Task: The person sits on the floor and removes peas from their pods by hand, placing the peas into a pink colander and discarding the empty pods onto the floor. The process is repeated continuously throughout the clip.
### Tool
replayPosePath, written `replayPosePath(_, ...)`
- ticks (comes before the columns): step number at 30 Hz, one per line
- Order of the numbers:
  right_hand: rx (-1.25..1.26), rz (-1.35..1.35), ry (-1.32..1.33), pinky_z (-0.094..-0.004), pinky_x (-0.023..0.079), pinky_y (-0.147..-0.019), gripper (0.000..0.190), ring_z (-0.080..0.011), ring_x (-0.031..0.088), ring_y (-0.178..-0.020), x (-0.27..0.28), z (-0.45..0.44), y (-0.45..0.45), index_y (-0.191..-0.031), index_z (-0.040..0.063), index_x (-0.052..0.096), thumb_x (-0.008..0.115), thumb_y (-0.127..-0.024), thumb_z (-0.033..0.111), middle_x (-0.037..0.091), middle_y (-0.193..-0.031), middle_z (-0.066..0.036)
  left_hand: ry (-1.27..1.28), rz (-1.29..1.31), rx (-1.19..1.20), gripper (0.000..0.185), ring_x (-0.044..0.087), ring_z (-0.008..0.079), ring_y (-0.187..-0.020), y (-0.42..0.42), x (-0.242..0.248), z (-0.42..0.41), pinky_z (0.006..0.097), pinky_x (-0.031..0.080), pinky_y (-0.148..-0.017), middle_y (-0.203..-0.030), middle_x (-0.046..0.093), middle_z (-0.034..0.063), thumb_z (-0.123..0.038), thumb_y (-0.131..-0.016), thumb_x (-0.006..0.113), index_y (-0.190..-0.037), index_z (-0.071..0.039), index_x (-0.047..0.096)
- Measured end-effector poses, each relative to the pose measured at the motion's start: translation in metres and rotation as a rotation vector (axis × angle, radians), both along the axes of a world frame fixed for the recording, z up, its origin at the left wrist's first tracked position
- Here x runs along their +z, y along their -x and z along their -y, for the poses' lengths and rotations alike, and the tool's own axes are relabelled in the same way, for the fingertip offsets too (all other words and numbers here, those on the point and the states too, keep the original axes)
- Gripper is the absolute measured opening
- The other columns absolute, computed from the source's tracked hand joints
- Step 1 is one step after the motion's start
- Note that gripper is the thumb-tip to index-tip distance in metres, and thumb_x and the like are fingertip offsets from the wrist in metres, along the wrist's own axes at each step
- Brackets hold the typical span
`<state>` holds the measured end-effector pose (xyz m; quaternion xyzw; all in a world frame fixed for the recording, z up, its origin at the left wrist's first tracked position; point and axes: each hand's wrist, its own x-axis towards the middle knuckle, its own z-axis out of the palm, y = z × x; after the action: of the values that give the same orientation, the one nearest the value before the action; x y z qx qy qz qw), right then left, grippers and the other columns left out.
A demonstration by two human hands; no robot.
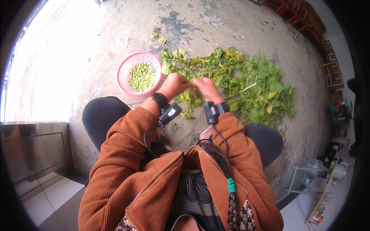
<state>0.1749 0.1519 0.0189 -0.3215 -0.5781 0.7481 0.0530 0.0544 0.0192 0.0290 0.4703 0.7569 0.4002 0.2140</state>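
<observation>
My left hand (174,85) and my right hand (207,89) meet fingertip to fingertip above a heap of leafy bean plants (222,72). A small green bean pod, mostly hidden by the fingers, seems to be pinched between them. Just left of my left hand stands a round pink plastic basket (122,65) with perforated walls. Shelled green beans (142,77) cover its bottom. Beneath both hands lie stems with pods and leaves, some yellowed. A pale bare stem (244,89) sticks out to the right of my right hand.
Dry leaf scraps (163,40) lie on the worn concrete floor (127,31) beyond the basket. A metal-framed door panel (34,150) is at left. Wooden chairs (332,74) line the right wall, with a green-framed stand (306,179) nearer. Cables run from devices on both wrists.
</observation>
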Motion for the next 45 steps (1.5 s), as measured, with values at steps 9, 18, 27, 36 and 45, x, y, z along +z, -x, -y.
replayPosePath(9, 0.104, -0.054, 0.064, -0.0253, 0.048, -0.059, 0.014, -0.0126, 0.058, -0.067, 0.002, -0.008, -0.006, -0.086, 0.004, 0.061, 0.061, -0.084, 0.018, 0.063, -0.077, -0.004, 0.259, 0.665, -0.004, 0.032, 0.062, 0.0086, -0.056, 0.023, -0.005, 0.001, 0.0219, 0.049, -0.048, -0.065, 0.065, 0.0027, -0.033, -0.088, 0.067, -0.082, -0.002, 0.070)
replayPosePath(18, 0.122, -0.076, 0.092, -0.0243, 0.046, -0.074, 0.013, -0.0115, 0.060, -0.076, 0.004, -0.008, -0.004, -0.091, 0.002, 0.062, 0.064, -0.084, 0.013, 0.066, -0.083, -0.005, 0.199, 0.970, -0.003, 0.030, 0.062, 0.0117, -0.060, 0.021, -0.010, 0.000, 0.0252, 0.048, -0.048, -0.072, 0.064, 0.0027, -0.031, -0.095, 0.056, -0.087, -0.003, 0.065)
replayPosePath(27, 0.167, -0.068, 0.030, -0.0241, 0.046, -0.074, 0.018, -0.0105, 0.060, -0.077, 0.007, -0.003, -0.001, -0.091, 0.003, 0.066, 0.063, -0.089, 0.021, 0.067, -0.084, -0.004, 0.184, 0.715, 0.134, 0.029, 0.053, 0.0121, -0.049, 0.014, -0.005, -0.001, 0.0259, 0.042, -0.042, -0.062, 0.056, 0.0034, -0.025, -0.092, 0.043, -0.082, -0.003, 0.060)
replayPosePath(36, 0.076, -0.059, 0.067, -0.0278, 0.051, -0.068, 0.032, -0.0123, 0.059, -0.082, -0.003, -0.014, -0.005, -0.105, 0.002, 0.064, 0.057, -0.094, 0.031, 0.065, -0.089, -0.005, 0.105, 0.899, 0.087, 0.025, 0.049, 0.0089, -0.050, 0.020, -0.025, -0.001, 0.0237, 0.038, -0.042, -0.069, 0.055, 0.0010, -0.016, -0.095, 0.047, -0.103, -0.002, 0.065)
replayPosePath(45, 0.042, 0.017, 0.011, -0.0287, 0.045, -0.079, 0.034, -0.0122, 0.056, -0.088, -0.001, -0.011, -0.002, -0.105, 0.007, 0.066, 0.057, -0.093, 0.038, 0.063, -0.096, -0.002, 0.167, 0.375, -0.043, 0.023, 0.055, 0.0066, -0.056, 0.002, -0.015, -0.003, 0.0246, 0.046, -0.052, -0.067, 0.064, 0.0022, -0.021, -0.083, 0.072, -0.098, -0.003, 0.071)
